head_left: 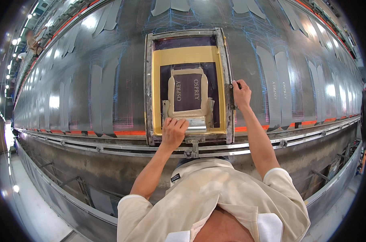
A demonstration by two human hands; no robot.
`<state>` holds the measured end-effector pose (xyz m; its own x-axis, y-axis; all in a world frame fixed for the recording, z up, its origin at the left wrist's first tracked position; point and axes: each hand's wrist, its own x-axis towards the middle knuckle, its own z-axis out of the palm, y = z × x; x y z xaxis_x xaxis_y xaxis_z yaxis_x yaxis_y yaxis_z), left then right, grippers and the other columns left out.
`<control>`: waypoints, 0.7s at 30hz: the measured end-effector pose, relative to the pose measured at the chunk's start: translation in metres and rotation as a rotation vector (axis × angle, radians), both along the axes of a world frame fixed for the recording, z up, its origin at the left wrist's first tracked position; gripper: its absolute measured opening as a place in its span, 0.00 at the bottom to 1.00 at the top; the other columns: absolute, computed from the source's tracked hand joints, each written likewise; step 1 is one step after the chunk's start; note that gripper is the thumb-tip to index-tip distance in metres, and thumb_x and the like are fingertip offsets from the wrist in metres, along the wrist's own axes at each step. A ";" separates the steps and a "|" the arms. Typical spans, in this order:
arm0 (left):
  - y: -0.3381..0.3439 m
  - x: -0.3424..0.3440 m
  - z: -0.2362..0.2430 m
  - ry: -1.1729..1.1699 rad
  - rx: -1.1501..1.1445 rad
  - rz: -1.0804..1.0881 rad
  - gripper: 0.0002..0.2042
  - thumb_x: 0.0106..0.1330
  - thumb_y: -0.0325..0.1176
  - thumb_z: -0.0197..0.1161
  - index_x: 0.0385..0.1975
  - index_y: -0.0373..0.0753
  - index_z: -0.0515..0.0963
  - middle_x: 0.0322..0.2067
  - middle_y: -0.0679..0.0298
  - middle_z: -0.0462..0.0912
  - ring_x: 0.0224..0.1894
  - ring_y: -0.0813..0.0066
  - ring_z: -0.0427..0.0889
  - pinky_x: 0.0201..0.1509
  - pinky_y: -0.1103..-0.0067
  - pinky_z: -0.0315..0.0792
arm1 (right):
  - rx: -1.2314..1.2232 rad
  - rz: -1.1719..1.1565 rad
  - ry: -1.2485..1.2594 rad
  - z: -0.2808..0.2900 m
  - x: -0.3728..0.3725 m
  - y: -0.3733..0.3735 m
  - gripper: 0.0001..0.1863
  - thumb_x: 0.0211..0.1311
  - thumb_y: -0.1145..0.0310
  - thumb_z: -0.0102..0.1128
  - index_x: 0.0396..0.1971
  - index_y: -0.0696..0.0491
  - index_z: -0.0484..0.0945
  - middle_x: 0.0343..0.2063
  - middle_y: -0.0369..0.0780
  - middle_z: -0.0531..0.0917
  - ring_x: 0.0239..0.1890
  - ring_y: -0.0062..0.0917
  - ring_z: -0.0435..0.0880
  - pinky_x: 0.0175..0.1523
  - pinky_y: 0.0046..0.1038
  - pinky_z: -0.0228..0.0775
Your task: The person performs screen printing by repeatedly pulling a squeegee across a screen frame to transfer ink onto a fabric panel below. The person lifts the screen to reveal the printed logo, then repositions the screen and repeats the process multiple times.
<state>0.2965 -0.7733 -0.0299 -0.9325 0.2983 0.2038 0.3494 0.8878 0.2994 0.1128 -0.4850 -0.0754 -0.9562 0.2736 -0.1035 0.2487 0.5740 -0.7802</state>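
Observation:
A screen printing frame [149,88] lies on the long dark table in front of me. Yellow tape [187,53] borders its dark mesh [187,94], which carries pale lettering. Thick beige-grey ink [171,86] forms a rough ring on the mesh and smears toward the near end. My left hand [174,132] is closed on the left end of a squeegee [196,126] with a shiny metal face, lying crosswise at the near end of the screen. At the frame's right side, my right hand [242,93] has its fingers curled onto the edge, by a small metal fitting.
Grey fabric pieces [274,80], some with printed lettering, lie in rows on the table [130,88], among blue and pink marks. A metal rail [110,146] runs along the near edge, with a bracket [195,147] below the frame. Another person [33,42] stands far left.

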 end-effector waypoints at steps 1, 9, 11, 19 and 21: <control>-0.004 -0.012 -0.003 0.010 0.014 -0.001 0.17 0.43 0.21 0.69 0.37 0.42 0.83 0.40 0.67 0.87 0.40 0.67 0.82 0.49 0.69 0.67 | 0.026 0.002 -0.010 -0.001 -0.001 -0.002 0.16 0.68 0.56 0.62 0.38 0.56 0.82 0.26 0.48 0.84 0.30 0.42 0.83 0.41 0.36 0.73; -0.043 -0.155 -0.021 0.056 0.023 -0.015 0.11 0.49 0.24 0.67 0.34 0.43 0.84 0.36 0.68 0.86 0.39 0.68 0.83 0.48 0.69 0.66 | 0.278 0.381 0.032 0.030 -0.029 -0.016 0.21 0.65 0.49 0.65 0.46 0.51 0.84 0.46 0.47 0.86 0.52 0.43 0.83 0.58 0.42 0.71; -0.050 -0.182 -0.008 -0.088 0.001 -0.039 0.16 0.44 0.24 0.71 0.36 0.44 0.85 0.39 0.67 0.87 0.42 0.66 0.83 0.49 0.69 0.67 | 0.087 0.582 0.127 0.056 -0.049 -0.039 0.24 0.63 0.50 0.68 0.50 0.52 0.83 0.49 0.47 0.85 0.56 0.42 0.81 0.62 0.41 0.70; -0.059 -0.256 -0.002 -0.290 0.048 0.006 0.06 0.52 0.32 0.69 0.30 0.45 0.86 0.32 0.57 0.86 0.37 0.52 0.84 0.42 0.62 0.76 | 0.440 1.064 -0.050 0.056 -0.117 -0.136 0.12 0.55 0.62 0.71 0.35 0.51 0.83 0.34 0.45 0.86 0.43 0.45 0.83 0.51 0.45 0.72; -0.059 -0.257 0.004 -0.377 0.031 0.021 0.06 0.53 0.32 0.68 0.31 0.46 0.86 0.32 0.57 0.86 0.38 0.52 0.84 0.44 0.62 0.77 | 0.425 1.029 0.030 0.042 -0.114 -0.141 0.07 0.52 0.66 0.70 0.29 0.51 0.82 0.27 0.45 0.86 0.36 0.46 0.84 0.48 0.44 0.72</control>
<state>0.0396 -0.8325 -0.0262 -0.9496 0.2776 -0.1459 0.1918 0.8823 0.4299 -0.0011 -0.6257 -0.0333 -0.7478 -0.6436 -0.1630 -0.5153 0.7174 -0.4688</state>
